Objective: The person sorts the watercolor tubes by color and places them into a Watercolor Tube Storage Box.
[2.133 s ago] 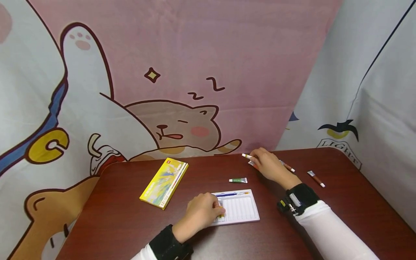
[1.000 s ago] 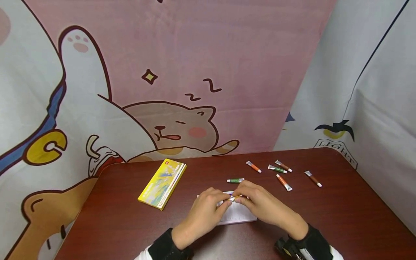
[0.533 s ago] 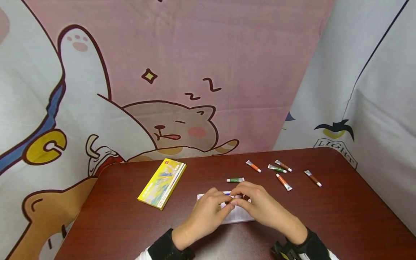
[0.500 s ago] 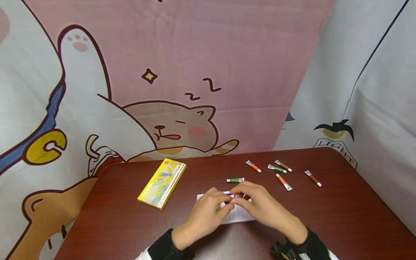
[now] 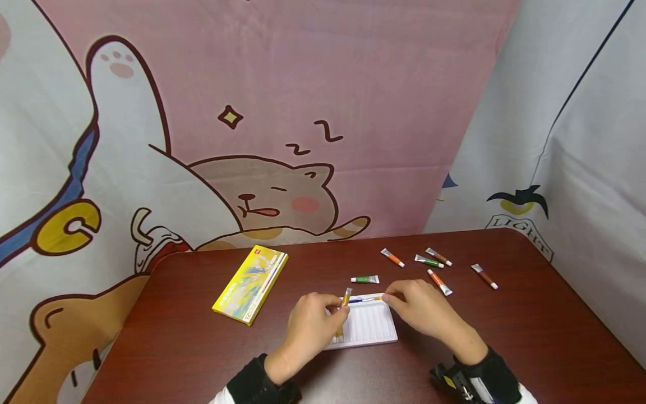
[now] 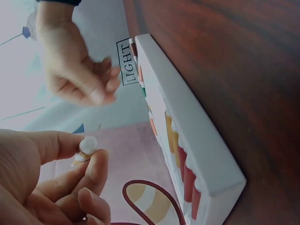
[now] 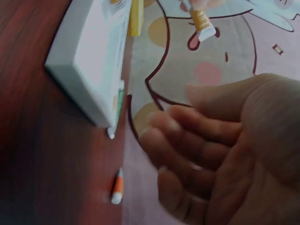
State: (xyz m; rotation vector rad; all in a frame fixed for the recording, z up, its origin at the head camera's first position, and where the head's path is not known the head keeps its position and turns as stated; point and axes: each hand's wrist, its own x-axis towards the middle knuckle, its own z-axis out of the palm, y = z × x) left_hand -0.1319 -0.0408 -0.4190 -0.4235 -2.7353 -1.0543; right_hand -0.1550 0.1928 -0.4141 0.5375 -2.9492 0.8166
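My left hand (image 5: 314, 324) pinches a yellow-ochre paint tube (image 5: 346, 297) between thumb and fingers, above the left part of a white ridged tray (image 5: 370, 325). In the left wrist view the tube's white cap (image 6: 88, 145) faces the camera. Ochre and red paint tubes (image 6: 187, 180) lie side by side in the tray's slots, and a blue-handled paintbrush (image 5: 364, 300) lies along its far edge. My right hand (image 5: 429, 310) is at the tray's right, fingers loosely bent and holding nothing, as the right wrist view shows.
A green paint tube (image 5: 365, 279) lies just beyond the tray. Several more tubes, such as an orange one (image 5: 439, 282) and a brown one (image 5: 484, 276), are scattered at the back right. A yellow box (image 5: 250, 285) lies at the left on the brown table (image 5: 192, 348).
The right hand fetched a tube from the back right and brought it to the left hand above the tray. It has since let go and moved right; the left hand keeps the tube.
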